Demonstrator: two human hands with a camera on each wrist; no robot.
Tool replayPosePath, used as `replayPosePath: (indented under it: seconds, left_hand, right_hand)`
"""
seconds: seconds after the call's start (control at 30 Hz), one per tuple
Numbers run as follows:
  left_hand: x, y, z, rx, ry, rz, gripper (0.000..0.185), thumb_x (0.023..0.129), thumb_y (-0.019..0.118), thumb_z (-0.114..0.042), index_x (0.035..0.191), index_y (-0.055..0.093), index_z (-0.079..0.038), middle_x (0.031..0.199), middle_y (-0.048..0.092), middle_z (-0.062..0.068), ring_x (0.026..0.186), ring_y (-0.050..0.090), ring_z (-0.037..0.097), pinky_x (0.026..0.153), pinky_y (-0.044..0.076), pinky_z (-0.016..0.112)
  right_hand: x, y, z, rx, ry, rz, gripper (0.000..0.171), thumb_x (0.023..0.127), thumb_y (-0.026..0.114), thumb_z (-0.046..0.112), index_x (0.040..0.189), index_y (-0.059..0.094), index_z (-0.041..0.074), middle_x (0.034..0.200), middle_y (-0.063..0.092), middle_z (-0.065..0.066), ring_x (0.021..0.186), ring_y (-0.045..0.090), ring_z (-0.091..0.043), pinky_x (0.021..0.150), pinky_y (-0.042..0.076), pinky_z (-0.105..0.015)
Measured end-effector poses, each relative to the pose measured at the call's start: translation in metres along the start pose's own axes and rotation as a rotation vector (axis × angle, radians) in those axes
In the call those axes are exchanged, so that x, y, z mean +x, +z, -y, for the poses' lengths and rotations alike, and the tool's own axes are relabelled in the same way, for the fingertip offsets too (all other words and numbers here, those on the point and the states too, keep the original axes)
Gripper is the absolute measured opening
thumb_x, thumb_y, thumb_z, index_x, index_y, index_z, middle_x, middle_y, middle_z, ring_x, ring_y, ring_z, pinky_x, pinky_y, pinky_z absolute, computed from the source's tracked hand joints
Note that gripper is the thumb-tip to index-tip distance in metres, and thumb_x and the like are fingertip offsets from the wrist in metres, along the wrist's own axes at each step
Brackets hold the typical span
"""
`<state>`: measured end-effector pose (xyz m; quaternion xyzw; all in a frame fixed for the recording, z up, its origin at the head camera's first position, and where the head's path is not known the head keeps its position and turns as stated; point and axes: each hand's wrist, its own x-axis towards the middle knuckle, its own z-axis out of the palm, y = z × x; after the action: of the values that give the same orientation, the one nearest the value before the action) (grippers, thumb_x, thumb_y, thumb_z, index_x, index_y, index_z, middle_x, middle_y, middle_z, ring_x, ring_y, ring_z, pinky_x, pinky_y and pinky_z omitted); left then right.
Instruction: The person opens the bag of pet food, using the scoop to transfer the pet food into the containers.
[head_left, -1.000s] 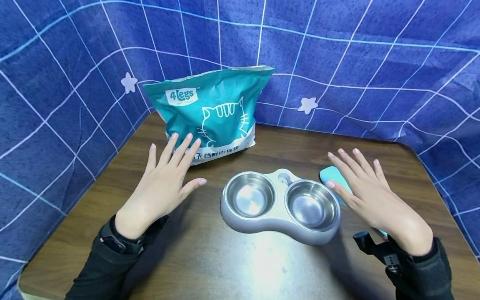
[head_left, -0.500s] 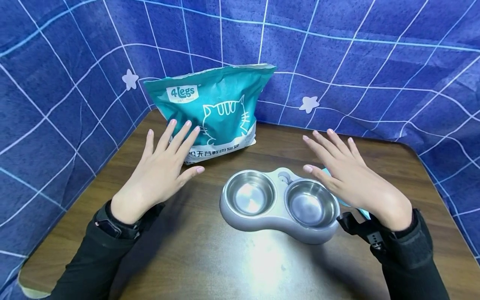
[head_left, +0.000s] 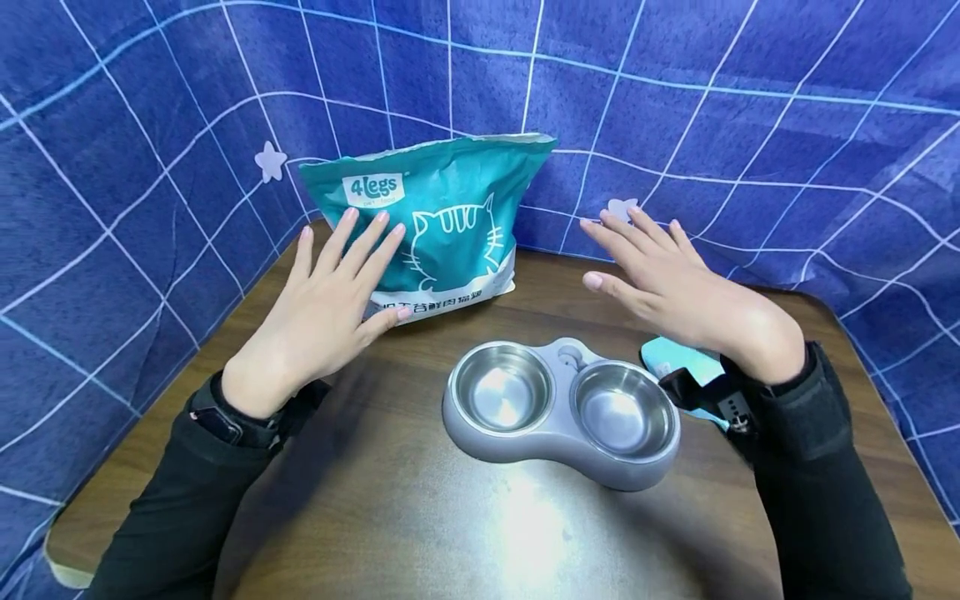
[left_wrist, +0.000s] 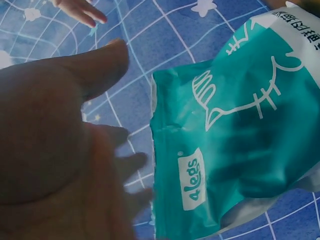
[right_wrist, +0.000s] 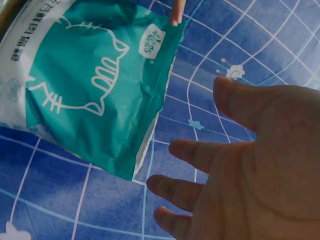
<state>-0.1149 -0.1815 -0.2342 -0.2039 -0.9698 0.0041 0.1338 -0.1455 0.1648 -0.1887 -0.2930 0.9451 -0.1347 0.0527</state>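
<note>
- L hand (head_left: 315, 317) & R hand (head_left: 678, 287): fingers spread, grasping nothing.
- Cat-food bag (head_left: 435, 225) upright between them, just past fingertips.
- Best to clasp both sides evenly, clear of double bowl (head_left: 558, 408).

1. Bag (head_left: 435, 225): teal printed plastic film, smooth, slight sheen, creased; white band at the bottom.
2. Bowls (head_left: 501, 388): polished steel, mirror-glossy, strong glare.
3. Bowl holder (head_left: 551, 454): grey plastic, smooth, satin.
4. Table (head_left: 450, 533): dark wood-grain top, smooth, semi-gloss, reflects light.
5. Backdrop (head_left: 750, 125): blue cloth with a white grid, matt, slightly fuzzy, wrinkled.
6. Teal object (head_left: 675, 360) beside the holder: smooth plastic look.
7. Sleeves (head_left: 825, 500): black matt fabric.
8. Wrist straps (head_left: 225, 421): black, matt.
</note>
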Motion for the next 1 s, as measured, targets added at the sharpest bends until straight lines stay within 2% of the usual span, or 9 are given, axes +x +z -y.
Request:
replayPosePath:
  seconds: [0.13,0.37,0.57,0.73,0.83,1.0]
  left_hand:
    - [0.006,-0.003,0.006,0.034,0.029,-0.073,0.075,0.097,0.048,-0.045,0.154,0.011,-0.014,0.159,0.006,0.007,0.144,-0.008,0.024,0.110,-0.009,0.052]
    - [0.020,-0.012,0.015,0.037,0.014,-0.122,0.075,0.098,0.048,-0.045,0.154,0.010,-0.014,0.159,0.012,0.006,0.144,-0.007,0.021,0.110,-0.011,0.051]
    - [0.037,-0.020,0.026,0.026,0.009,-0.192,0.073,0.098,0.049,-0.041,0.154,0.011,-0.013,0.157,0.017,0.007,0.144,-0.003,0.020,0.110,-0.011,0.051]
    - [0.054,-0.026,0.034,0.009,0.025,-0.284,0.068,0.097,0.052,-0.033,0.152,0.019,-0.009,0.155,0.025,0.010,0.144,0.008,0.022,0.111,-0.007,0.050]
    - [0.064,-0.030,0.036,-0.019,0.027,-0.316,0.063,0.097,0.052,-0.027,0.150,0.025,-0.008,0.151,0.033,0.012,0.143,0.016,0.022,0.112,-0.003,0.049]
    - [0.080,-0.037,0.043,-0.077,0.021,-0.336,0.046,0.098,0.050,-0.021,0.140,0.044,-0.005,0.138,0.049,0.016,0.134,0.036,0.028,0.113,0.010,0.049]
  right_hand:
    - [0.011,-0.010,0.002,0.022,-0.014,0.021,0.063,0.102,0.032,0.048,0.154,0.013,0.018,0.159,0.007,-0.011,0.143,-0.009,-0.027,0.108,-0.011,-0.057]
    - [0.029,-0.027,0.008,-0.048,-0.007,0.047,0.065,0.101,0.027,0.051,0.155,0.008,0.018,0.159,0.003,-0.011,0.142,-0.014,-0.027,0.107,-0.013,-0.058]
    - [0.042,-0.041,0.015,-0.065,-0.031,0.077,0.065,0.102,0.024,0.050,0.154,0.003,0.017,0.159,0.000,-0.013,0.142,-0.016,-0.027,0.105,-0.015,-0.059]
    - [0.060,-0.053,0.019,-0.012,-0.036,0.126,0.064,0.102,0.020,0.049,0.154,-0.001,0.017,0.158,-0.005,-0.010,0.141,-0.019,-0.025,0.106,-0.015,-0.057]
    - [0.073,-0.059,0.018,0.033,-0.038,0.153,0.064,0.102,0.018,0.048,0.154,-0.003,0.017,0.158,-0.007,-0.009,0.140,-0.020,-0.024,0.107,-0.014,-0.056]
    - [0.099,-0.065,0.014,0.075,-0.067,0.087,0.063,0.103,0.018,0.046,0.153,-0.005,0.018,0.158,-0.010,-0.007,0.140,-0.018,-0.022,0.109,-0.013,-0.053]
